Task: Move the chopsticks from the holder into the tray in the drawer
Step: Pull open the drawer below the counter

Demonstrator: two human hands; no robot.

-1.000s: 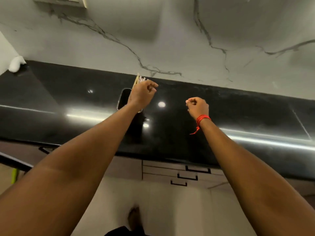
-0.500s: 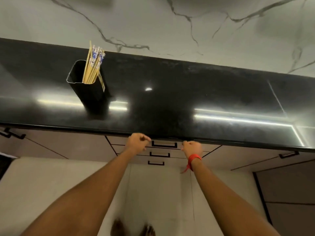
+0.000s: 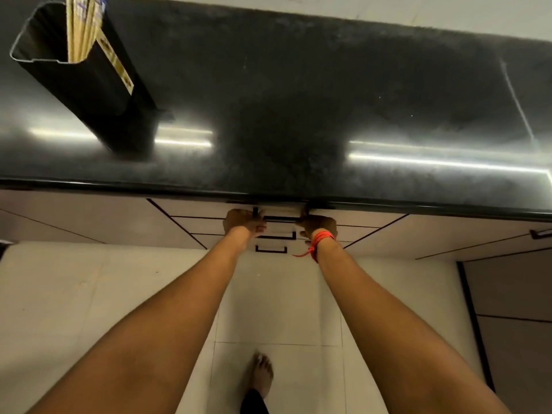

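Head view, looking down over a black stone countertop [image 3: 298,100] and the cabinet front below it. The chopsticks [image 3: 80,28], a bundle of pale wooden sticks with their tops cut off by the upper frame edge, stand in a black rectangular holder [image 3: 89,85] at the far left of the countertop, leaning against its right wall; a gold-patterned label strip runs down that wall's corner. Both forearms extend forward to the top drawer [image 3: 280,211], directly under the counter's front edge. The left hand [image 3: 243,222] curls its fingers at the left end of the drawer's black handle [image 3: 279,218]; the right hand [image 3: 318,224], with a red thread bracelet [image 3: 319,239] on its wrist, closes at the right end near the drawer's upper edge. Whether either hand fully grips the handle cannot be told. Two lower drawers with matching handles lie beneath. A bare foot [image 3: 261,375] rests on the pale tiled floor [image 3: 89,294]. The tray is out of sight.
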